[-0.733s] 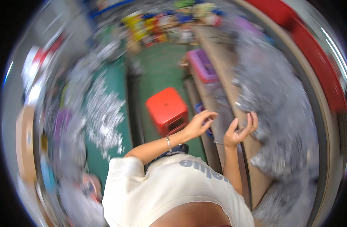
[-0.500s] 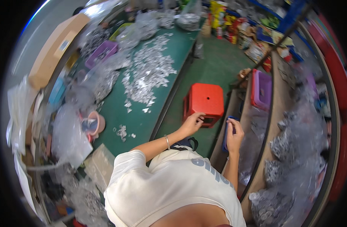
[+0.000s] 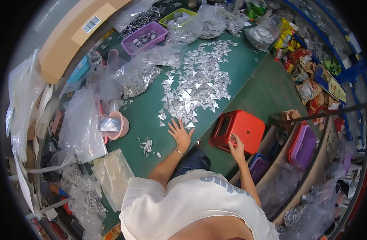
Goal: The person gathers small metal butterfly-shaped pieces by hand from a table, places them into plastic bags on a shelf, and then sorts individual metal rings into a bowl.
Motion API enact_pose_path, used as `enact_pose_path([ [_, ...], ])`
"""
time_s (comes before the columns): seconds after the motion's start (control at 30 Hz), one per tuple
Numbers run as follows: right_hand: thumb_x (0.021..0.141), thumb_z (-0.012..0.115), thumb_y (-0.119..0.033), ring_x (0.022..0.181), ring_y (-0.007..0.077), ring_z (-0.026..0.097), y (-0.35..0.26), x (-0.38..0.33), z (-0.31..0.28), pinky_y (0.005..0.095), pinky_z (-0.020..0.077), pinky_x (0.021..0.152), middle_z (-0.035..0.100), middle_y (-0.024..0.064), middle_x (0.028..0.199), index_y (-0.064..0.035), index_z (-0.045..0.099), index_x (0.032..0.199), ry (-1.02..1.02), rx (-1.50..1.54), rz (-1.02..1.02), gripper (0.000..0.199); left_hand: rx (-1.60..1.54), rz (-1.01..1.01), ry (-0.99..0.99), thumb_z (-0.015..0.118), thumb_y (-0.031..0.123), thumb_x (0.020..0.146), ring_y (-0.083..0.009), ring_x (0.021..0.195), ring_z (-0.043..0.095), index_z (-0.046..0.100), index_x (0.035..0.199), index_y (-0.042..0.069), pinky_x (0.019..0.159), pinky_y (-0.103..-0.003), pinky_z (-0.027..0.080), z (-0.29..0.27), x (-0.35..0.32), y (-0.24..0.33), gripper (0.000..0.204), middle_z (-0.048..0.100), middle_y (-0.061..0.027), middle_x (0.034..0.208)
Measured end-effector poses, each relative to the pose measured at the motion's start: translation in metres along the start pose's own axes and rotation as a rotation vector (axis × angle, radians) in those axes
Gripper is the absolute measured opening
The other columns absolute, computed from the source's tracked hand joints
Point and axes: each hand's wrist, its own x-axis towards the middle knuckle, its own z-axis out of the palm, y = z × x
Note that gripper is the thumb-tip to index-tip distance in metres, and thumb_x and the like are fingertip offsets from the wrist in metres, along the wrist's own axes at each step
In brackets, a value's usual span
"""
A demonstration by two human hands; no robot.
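My left hand (image 3: 182,136) is spread wide over the green table (image 3: 148,116), back of the hand up, fingers pointing away from me and slightly left, with nothing in its grasp. My right hand (image 3: 236,148) is half open, fingers loosely bent and pointing away; I see nothing in it, and cannot tell whether it touches the red stool (image 3: 247,130) just beyond. The stool stands beside the table, its squarish seat facing up at me, so no long axis stands out there; its slotted side shows on the left.

Left of my wrist lies a small cluster of rings (image 3: 146,147). Just past my left fingertips begin the silver pieces (image 3: 197,80), strewn flat on the table. Their spread is longer than wide, its long axis running away from me and leaning right; single pieces point every way. Left of them sits a clear bag (image 3: 140,78) of metal parts. Farther off, a purple tray (image 3: 145,27) lies lengthwise from lower left to upper right.
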Motion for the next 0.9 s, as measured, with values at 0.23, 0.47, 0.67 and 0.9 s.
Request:
enact_pose_path([
  [0.23,0.078,0.063,-0.02,0.123,0.0363,0.035,0.03,0.103,0.035,0.0409,0.0275,0.103,0.037,0.021,0.132,0.0017,0.032,0.131,-0.02,-0.279,-0.155,0.065,0.009,0.095,0.016,0.057,0.044,0.08,-0.0469,0.129,0.013,0.029,0.135,0.005,0.102,-0.057,0.015,0.019,0.059,-0.012,0.073,0.015,-0.025,0.142],
  [0.47,0.08,0.058,-0.033,0.129,0.0399,0.021,0.04,0.245,0.068,0.0466,0.0178,0.105,0.027,0.0231,0.138,0.0018,0.031,0.131,0.143,-0.519,-0.209,0.068,0.01,-0.007,0.024,0.057,0.04,0.081,-0.0451,0.128,0.015,0.038,0.132,0.014,0.102,-0.058,0.015,0.025,0.111,-0.011,0.06,0.019,-0.0168,0.143],
  [0.67,0.082,0.054,-0.04,0.129,0.0421,0.019,0.038,0.267,0.108,0.0481,0.0162,0.105,0.022,0.0271,0.138,0.0022,0.039,0.127,0.18,-0.595,-0.204,0.063,-0.002,-0.045,0.113,0.056,0.032,0.083,-0.0447,0.127,0.019,0.045,0.127,0.015,0.101,-0.058,0.018,0.027,0.138,-0.014,0.048,0.023,-0.0147,0.141],
  [0.9,0.081,0.057,-0.027,0.128,0.0417,0.019,-0.006,0.248,0.156,0.0498,0.0185,0.104,0.025,0.0245,0.136,0.0007,0.036,0.126,0.084,-0.302,-0.271,0.057,-0.125,-0.06,0.149,0.057,0.029,0.08,-0.0462,0.127,0.017,0.042,0.127,0.007,0.101,-0.059,0.014,0.034,0.139,-0.007,0.053,0.02,-0.0199,0.141],
])
